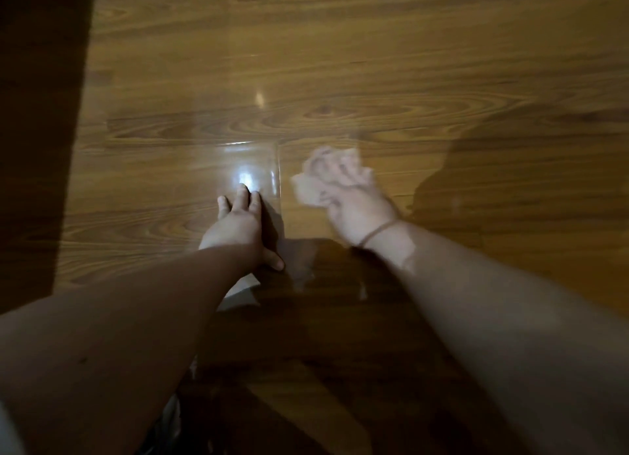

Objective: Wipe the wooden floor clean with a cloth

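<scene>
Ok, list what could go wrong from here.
The left hand presses flat on the floor at the edge of a glossy patch; if that is wet, the hand could slip. The right hand grips the cloth bunched up, so it may smear rather than lift dirt. The dark shadow could hide missed spots.

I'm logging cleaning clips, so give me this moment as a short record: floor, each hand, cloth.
floor: wooden, glossy, one bright glare
left hand: flat on floor, fingers straight, holds nothing
right hand: grips cloth, blurred
cloth: pale, crumpled, contact with floor unclear
right wrist: thin band
</scene>
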Motion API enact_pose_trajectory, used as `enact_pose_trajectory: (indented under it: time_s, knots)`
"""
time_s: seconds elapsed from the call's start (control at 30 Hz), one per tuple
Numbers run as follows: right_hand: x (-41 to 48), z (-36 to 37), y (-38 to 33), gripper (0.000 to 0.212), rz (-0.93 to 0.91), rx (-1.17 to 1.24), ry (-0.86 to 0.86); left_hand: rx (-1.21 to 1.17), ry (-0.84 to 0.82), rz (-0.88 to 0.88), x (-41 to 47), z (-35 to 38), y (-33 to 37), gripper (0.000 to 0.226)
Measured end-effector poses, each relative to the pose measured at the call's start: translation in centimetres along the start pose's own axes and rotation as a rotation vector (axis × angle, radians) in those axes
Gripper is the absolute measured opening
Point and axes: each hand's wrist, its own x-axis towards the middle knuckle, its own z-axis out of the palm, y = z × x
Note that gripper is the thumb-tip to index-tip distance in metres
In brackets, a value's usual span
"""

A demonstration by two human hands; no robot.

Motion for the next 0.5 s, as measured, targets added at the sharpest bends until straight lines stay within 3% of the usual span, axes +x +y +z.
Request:
enact_pose_trajectory:
  time_s: [0.07, 0.13, 0.2, 0.27, 0.33, 0.4, 0.5]
  knots:
    - [-3.0, -2.5, 5.6, 0.045, 0.251, -0.077, 0.061, 0.018, 0.012, 0.010, -0.4, 0.1, 0.1, 0.138]
    - [-6.2, -5.2, 11.1, 0.036, 0.622, -0.100, 0.133, 0.038, -0.002, 0.029, -0.6, 0.1, 0.1, 0.136]
    - [-8.8, -6.4, 13.3, 0.047, 1.007, -0.003, 0.151, 0.061, 0.008, 0.028, -0.4, -0.1, 0.0, 0.135]
    - [-9.8, -5.0, 11.9, 0.060, 1.181, 0.106, 0.141, 0.097, -0.002, 0.045, -0.7, -0.3, -0.2, 0.130]
    - [-10.7, -1.9, 8.1, 0.059, 0.986, 0.026, 0.140, 0.129, -0.009, 0.077, -1.3, 0.2, 0.1, 0.124]
    - [-11.4, 1.4, 3.2, 0.055, 0.566, -0.060, 0.114, 0.155, -0.023, 0.097, -2.3, 0.9, 0.0, 0.120]
    - [-13.1, 3.6, -2.2, 0.061, 0.051, -0.001, -0.124, 0.157, -0.042, 0.117, -3.7, 2.4, -0.4, 0.120]
